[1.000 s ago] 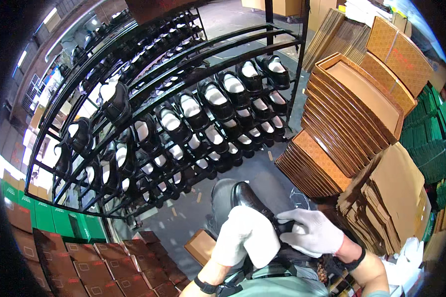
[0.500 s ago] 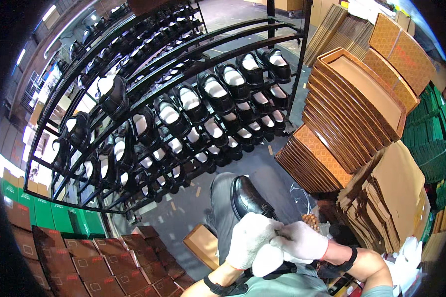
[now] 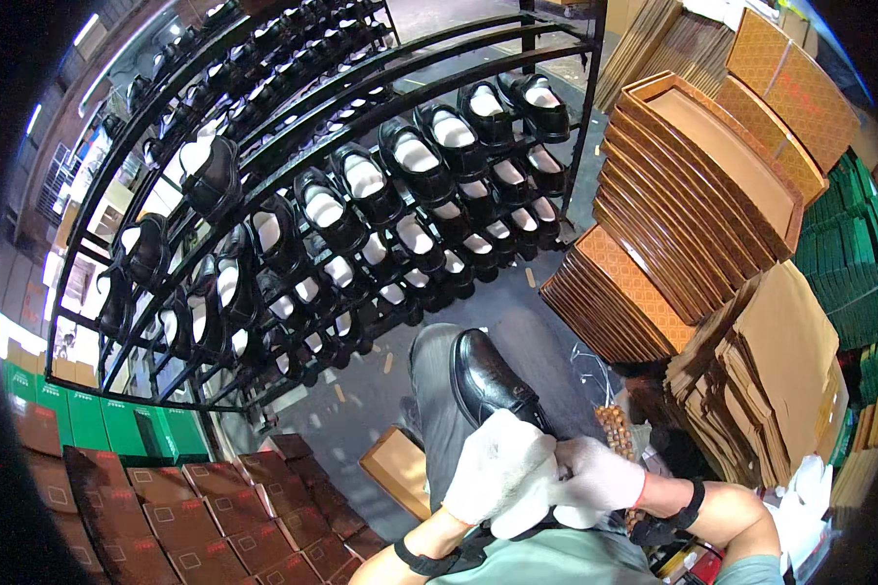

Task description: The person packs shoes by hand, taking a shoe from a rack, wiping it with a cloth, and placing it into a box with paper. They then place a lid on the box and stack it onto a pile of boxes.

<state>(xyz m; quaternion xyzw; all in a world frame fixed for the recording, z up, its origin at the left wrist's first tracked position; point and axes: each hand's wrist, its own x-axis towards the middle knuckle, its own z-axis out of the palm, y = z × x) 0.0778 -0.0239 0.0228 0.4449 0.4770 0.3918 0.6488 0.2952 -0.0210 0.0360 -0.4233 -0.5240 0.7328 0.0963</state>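
A glossy black leather shoe (image 3: 484,375) rests on my grey-trousered knee (image 3: 439,409), toe pointing away from me. My left hand (image 3: 502,466), in a white glove, covers the shoe's heel end and opening. Pressed against it from the right, my right hand (image 3: 600,476), also white-gloved, grips the same end. White material sits bunched between the two gloves; I cannot tell whether it is paper or cloth. The back part of the shoe is hidden under my hands.
A black metal rack (image 3: 293,195) with several rows of black shoes stands ahead. Brown box lids (image 3: 693,185) are stacked at right, flat cardboard (image 3: 790,361) below them. Brown boxes (image 3: 195,526) and green boxes (image 3: 88,419) sit at lower left. A small cardboard box (image 3: 397,468) lies by my knee.
Both hands and the shoe have shifted slightly lower and toward me. The gloves have closed more tightly together over the shoe's heel end.
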